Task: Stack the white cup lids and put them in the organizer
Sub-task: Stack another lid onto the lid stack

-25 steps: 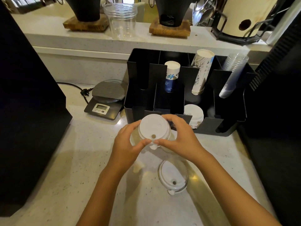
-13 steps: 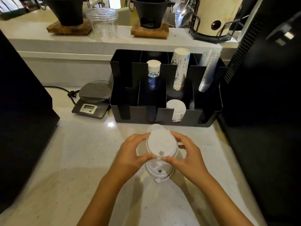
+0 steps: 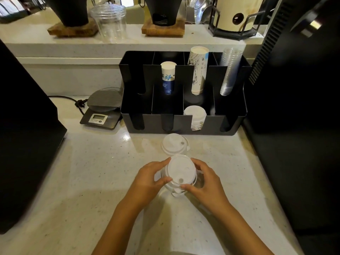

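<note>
Lids [image 3: 180, 170] held in both hands above the counter [image 3: 88, 172], head view.
Left hand [image 3: 150, 178] and right hand [image 3: 204, 183] clamp opposite sides of the white stack, fingertips on its rim, near the counter's front edge. Another lid [image 3: 174, 143] lies flat just behind it, before the organizer [image 3: 182, 124], which stands at the counter's back edge and already has lids [image 3: 195, 116] in a front compartment.
</note>
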